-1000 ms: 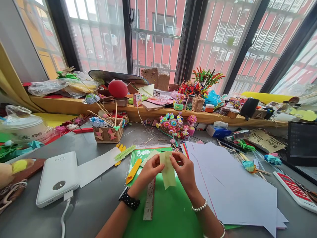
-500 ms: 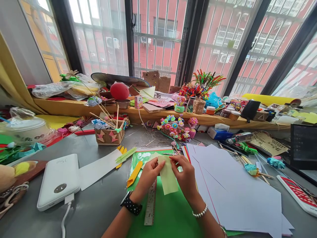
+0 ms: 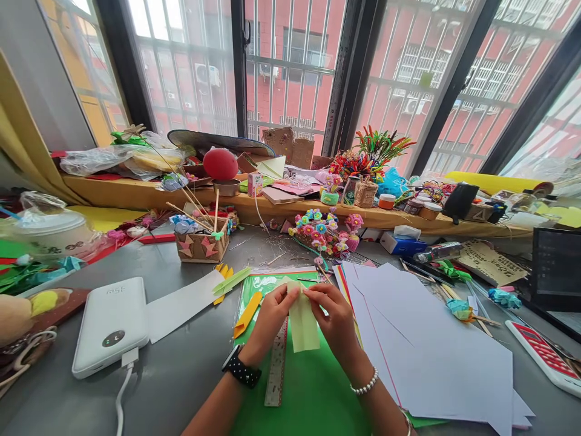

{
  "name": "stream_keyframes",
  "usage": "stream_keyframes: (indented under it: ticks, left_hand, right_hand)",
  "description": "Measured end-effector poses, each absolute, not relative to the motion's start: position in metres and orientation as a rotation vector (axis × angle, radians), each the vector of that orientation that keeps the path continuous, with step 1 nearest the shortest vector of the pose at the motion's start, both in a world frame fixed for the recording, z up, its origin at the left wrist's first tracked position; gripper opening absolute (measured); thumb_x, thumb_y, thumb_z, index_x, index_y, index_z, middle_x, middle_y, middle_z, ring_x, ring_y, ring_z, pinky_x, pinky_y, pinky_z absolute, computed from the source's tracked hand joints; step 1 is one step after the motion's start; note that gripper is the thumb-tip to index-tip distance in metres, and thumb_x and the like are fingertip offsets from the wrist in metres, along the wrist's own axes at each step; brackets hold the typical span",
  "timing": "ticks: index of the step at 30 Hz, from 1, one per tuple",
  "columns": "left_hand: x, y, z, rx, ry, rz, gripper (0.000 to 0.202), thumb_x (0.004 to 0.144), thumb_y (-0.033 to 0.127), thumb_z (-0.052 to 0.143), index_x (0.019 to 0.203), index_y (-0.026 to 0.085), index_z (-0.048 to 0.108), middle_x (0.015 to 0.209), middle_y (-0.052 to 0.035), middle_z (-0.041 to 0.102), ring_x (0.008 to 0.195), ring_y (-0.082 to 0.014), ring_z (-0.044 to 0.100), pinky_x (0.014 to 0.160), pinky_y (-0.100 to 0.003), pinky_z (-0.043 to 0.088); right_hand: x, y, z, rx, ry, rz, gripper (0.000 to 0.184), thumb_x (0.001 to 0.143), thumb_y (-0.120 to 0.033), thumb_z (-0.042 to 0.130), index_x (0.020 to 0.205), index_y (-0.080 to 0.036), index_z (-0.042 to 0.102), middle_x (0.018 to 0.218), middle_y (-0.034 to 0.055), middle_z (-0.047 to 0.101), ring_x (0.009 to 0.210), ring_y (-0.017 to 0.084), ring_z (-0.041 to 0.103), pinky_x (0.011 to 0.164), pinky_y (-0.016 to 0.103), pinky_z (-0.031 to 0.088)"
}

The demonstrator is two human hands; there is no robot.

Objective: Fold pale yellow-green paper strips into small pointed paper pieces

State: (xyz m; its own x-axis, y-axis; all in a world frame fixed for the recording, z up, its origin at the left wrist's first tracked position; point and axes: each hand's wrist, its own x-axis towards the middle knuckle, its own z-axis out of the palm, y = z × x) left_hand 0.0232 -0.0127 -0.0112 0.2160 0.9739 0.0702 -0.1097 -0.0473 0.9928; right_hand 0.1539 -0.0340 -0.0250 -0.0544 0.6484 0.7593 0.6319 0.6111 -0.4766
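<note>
Both my hands pinch the top of a pale yellow-green paper strip held just above a green sheet on the grey table. My left hand, with a black watch on the wrist, grips the strip's left top edge. My right hand, with a pearl bracelet on the wrist, grips its right top edge. The strip hangs down between them, creased lengthwise. A metal ruler lies under my left wrist, and a folded yellow paper piece lies left of my left hand.
A stack of white sheets lies to the right, a white power bank with cable to the left. A cardboard box of sticks, paper flowers and craft clutter fill the back. A calculator and a dark screen are at far right.
The strip, flatter and wider half a second ago, is now folded narrower along its length, and my fingertips have come closer together at its top. The view shifted slightly.
</note>
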Motion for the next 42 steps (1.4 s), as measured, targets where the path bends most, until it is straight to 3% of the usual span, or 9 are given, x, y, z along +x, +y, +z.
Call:
stream_keyframes:
  ticks: [18, 29, 42]
  left_hand:
    - [0.0235, -0.0146, -0.0076, 1.264, 0.903, 1.114, 0.025, 0.065, 0.039, 0.056, 0.071, 0.016, 0.056, 0.066, 0.001, 0.053, 0.058, -0.0103, 0.045, 0.05, -0.018, 0.035]
    - [0.0211, -0.0119, -0.0123, 1.306, 0.956, 1.095, 0.033, 0.063, 0.047, 0.054, 0.065, 0.014, 0.054, 0.054, 0.0042, 0.043, 0.049, -0.0075, 0.039, 0.044, -0.018, 0.032]
    - [0.0196, -0.0113, -0.0106, 1.197, 0.937, 1.032, 0.031, 0.061, 0.04, 0.06, 0.075, 0.013, 0.057, 0.067, -0.0005, 0.056, 0.058, -0.011, 0.049, 0.051, -0.02, 0.038]
  right_hand:
    - [0.1529, -0.0346, -0.0263, -1.111, -1.707, 0.035, 0.023, 0.078, -0.015, 0.043, 0.096, -0.022, 0.056, 0.083, 0.0055, 0.058, 0.077, 0.016, 0.055, 0.069, 0.03, 0.047]
    - [0.1538, -0.0344, -0.0272, -1.01, -1.778, -0.117, 0.021, 0.077, -0.01, 0.045, 0.09, -0.018, 0.059, 0.081, 0.0078, 0.059, 0.078, 0.017, 0.055, 0.067, 0.03, 0.048]
    - [0.155, -0.0349, -0.0209, -1.085, -1.777, 0.065, 0.018, 0.075, -0.014, 0.047, 0.086, -0.019, 0.06, 0.083, 0.0065, 0.06, 0.08, 0.017, 0.053, 0.07, 0.031, 0.046]
